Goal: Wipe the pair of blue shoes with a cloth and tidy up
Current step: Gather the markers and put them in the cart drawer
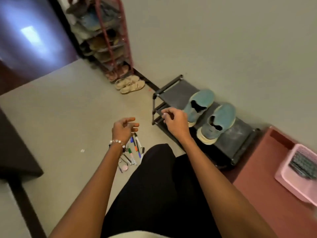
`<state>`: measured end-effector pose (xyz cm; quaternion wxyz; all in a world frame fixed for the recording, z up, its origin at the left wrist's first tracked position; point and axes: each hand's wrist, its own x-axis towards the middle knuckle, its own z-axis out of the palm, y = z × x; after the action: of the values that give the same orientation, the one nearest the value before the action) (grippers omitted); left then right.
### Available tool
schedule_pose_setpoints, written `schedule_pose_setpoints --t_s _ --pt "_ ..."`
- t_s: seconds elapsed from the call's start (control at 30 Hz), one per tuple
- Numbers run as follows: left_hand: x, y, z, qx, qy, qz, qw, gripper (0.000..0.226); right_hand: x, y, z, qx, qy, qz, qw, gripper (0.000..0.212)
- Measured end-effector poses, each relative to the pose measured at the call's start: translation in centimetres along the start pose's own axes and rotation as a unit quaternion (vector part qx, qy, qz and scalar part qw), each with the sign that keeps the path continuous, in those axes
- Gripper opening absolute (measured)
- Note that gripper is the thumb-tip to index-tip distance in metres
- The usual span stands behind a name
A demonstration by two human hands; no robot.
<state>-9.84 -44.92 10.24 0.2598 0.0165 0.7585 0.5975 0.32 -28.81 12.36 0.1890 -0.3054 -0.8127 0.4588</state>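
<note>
Two blue slip-on shoes stand side by side on the top shelf of a low black rack [173, 93] against the wall: one shoe [199, 104] farther away, the other shoe [217, 123] nearer me. My right hand [173, 121] hovers just left of the farther shoe, fingers loosely curled, holding nothing. Over the floor, my left hand [124, 128], with a bead bracelet at the wrist, hangs with relaxed fingers and is empty. No cloth is visible.
Several marker pens [135, 150] lie scattered on the floor below my left hand. A tall red shoe rack [109, 36] with sandals [130, 85] beside it stands farther along the wall. A pink basket [298, 170] sits on a reddish surface [262, 186] at right. Dark furniture [15, 152] at left.
</note>
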Motion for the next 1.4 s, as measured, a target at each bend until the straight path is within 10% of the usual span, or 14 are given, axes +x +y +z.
schedule_pose_setpoints --t_s 0.27,0.73,1.1,1.3,1.4 --pt "11.3 -11.2 -4.1 0.028 0.089 -0.167 0.982 0.021 10.2 8.5 14.3 -0.037 -0.235 0.081 0.968 0.017" --pt "25.1 -31.6 3.1 0.096 0.068 -0.343 0.932 0.019 13.7 33.9 30.4 -0.149 -0.422 0.291 0.845 0.017" --pt "26.8 -37.9 6.4 0.249 0.074 -0.296 0.919 0.025 11.3 39.3 37.7 -0.223 -0.314 0.306 0.871 0.022" --pt "26.2 -37.2 6.8 0.276 -0.084 -0.256 0.923 0.035 13.9 37.1 35.4 -0.039 -0.277 0.359 0.89 0.017" --pt "26.2 -36.7 6.7 0.184 -0.017 -0.261 0.948 0.01 15.7 35.6 35.3 0.054 -0.286 0.319 0.902 0.023"
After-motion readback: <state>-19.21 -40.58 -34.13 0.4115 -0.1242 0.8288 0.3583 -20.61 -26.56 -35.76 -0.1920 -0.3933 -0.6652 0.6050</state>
